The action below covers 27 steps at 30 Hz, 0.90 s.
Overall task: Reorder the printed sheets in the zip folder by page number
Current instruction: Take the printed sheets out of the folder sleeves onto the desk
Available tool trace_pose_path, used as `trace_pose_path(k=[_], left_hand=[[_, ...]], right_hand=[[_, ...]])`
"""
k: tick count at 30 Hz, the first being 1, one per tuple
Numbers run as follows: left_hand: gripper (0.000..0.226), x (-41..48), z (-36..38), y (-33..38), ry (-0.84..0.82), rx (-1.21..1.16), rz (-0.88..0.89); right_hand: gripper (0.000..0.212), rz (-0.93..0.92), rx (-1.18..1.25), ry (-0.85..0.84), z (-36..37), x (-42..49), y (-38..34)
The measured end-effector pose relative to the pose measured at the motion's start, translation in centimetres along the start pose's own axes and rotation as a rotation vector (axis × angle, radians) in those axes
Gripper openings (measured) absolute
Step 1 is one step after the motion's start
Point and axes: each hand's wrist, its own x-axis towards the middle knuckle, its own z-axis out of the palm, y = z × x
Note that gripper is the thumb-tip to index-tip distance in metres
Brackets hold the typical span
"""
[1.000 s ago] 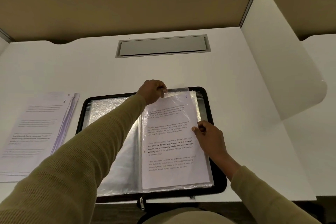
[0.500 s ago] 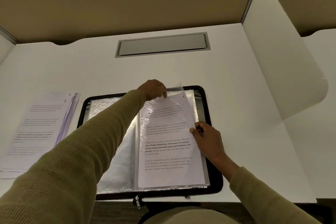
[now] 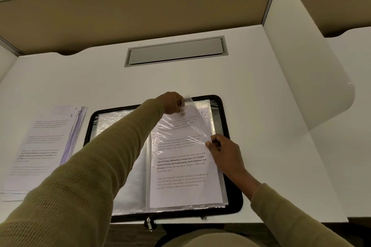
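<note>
while the left hand (image 3: pixel 172 102) keeps pinching the sleeve (image 3: pixel 181 126) top, the right hand (image 3: pixel 224 152) now pinches the sheet (image 3: pixel 184 184) edge, slid deeper into the folder (image 3: pixel 230 192) on the desk (image 3: pixel 251 106).

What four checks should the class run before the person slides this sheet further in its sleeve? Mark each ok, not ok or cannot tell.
1. Sleeve mouth held open by left hand: ok.
2. Right hand grips the sheet edge: ok.
3. Folder lies open and flat on the desk: ok.
4. Sheet's page number readable: cannot tell, it is too faint.
5. Stack kept beside the folder, apart from it: ok.
</note>
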Motion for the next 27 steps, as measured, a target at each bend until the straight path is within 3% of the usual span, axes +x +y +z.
trace_pose_path(k=[7,11,27], left_hand=[[0.007,0.5,-0.9,0.1,0.204,-0.047,0.002],[0.01,0.9,-1.7,-0.1,0.195,-0.051,-0.001],[0.009,-0.2,-13.1,-3.5,0.908,-0.509,0.013]], right_hand=[[0.007,0.024,-0.008,-0.011,0.1,-0.1,0.6],[0.006,0.047,-0.011,-0.018,0.0,-0.2,0.4],[0.006,0.175,-0.136,0.082,1.3,-0.7,-1.5]])
